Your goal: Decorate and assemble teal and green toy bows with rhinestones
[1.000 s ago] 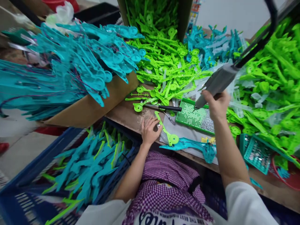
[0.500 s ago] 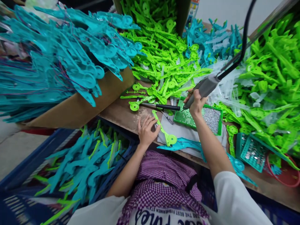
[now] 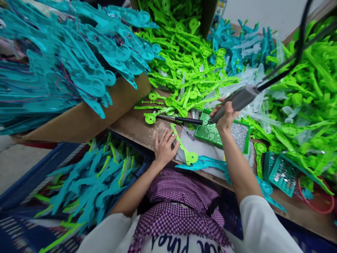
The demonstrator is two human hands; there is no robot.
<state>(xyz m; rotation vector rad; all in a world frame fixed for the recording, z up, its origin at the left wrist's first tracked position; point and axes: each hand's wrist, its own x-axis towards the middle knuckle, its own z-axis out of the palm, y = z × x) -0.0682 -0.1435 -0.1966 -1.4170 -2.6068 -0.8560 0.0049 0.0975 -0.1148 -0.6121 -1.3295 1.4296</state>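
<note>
My right hand (image 3: pixel 226 117) is wrapped around a grey electric screwdriver (image 3: pixel 238 102), whose tip points down at the left part of a green tray (image 3: pixel 247 149) of small silver screws. My left hand (image 3: pixel 166 147) lies on the bench with its fingers stretched out, its thumb side touching a lime-green plastic piece (image 3: pixel 185 147) with a round end. Something shiny shows beside its fingers, too hidden to name. Beneath the round end of that piece, a blue plastic part (image 3: pixel 205 162) lies along the bench's front edge, partly behind my right forearm.
A black-handled tool (image 3: pixel 188 120) and a thin metal tool (image 3: pixel 187 131) lie near the tray. Blue parts (image 3: pixel 84 52) fill a cardboard box at left; lime-green parts (image 3: pixel 181 63) pile up behind. A blue crate (image 3: pixel 15 191), teal tray (image 3: pixel 283 175) and red basket (image 3: pixel 319 207) stand around.
My right hand and the screwdriver have shifted slightly to the right. The left hand stays beside the lime-green piece. The whole view has moved a little.
</note>
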